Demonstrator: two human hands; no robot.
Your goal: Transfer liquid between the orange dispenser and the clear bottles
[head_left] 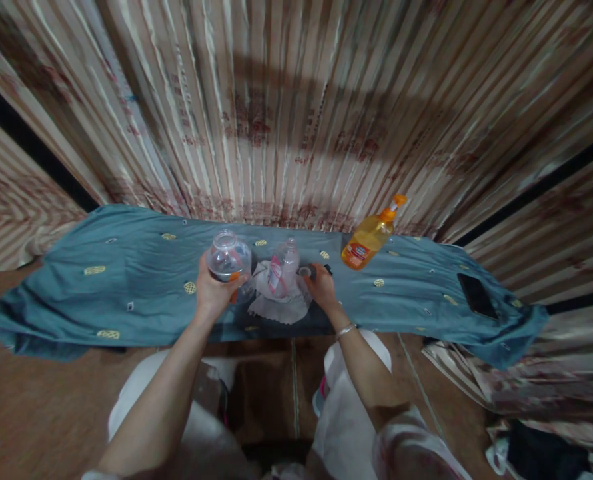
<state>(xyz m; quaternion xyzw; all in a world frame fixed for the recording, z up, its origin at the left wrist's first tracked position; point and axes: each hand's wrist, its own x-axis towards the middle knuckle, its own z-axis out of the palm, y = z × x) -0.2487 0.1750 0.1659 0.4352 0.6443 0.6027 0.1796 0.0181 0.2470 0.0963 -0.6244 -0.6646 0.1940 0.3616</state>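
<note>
My left hand (pixel 215 288) is wrapped round a clear plastic jar (pixel 225 257) at the left of the bench's middle. My right hand (pixel 320 283) has its fingers closed at a small round, greyish cap (pixel 305 272). Between the hands a small clear bottle with a pink label (pixel 282 268) stands by a crumpled white cloth (pixel 279 307). Right of them an orange pump bottle (pixel 368 241) rests on the teal, pineapple-patterned cover (pixel 151 293). A small dark item (pixel 328 269) shows just beyond my right fingers.
A black phone (pixel 478 296) lies near the bench's right end. Behind the bench hangs a striped, flowered curtain (pixel 286 120). Dark poles (pixel 31 140) slant at both sides. Dark and white cloth (pixel 541 453) lies on the floor at the lower right.
</note>
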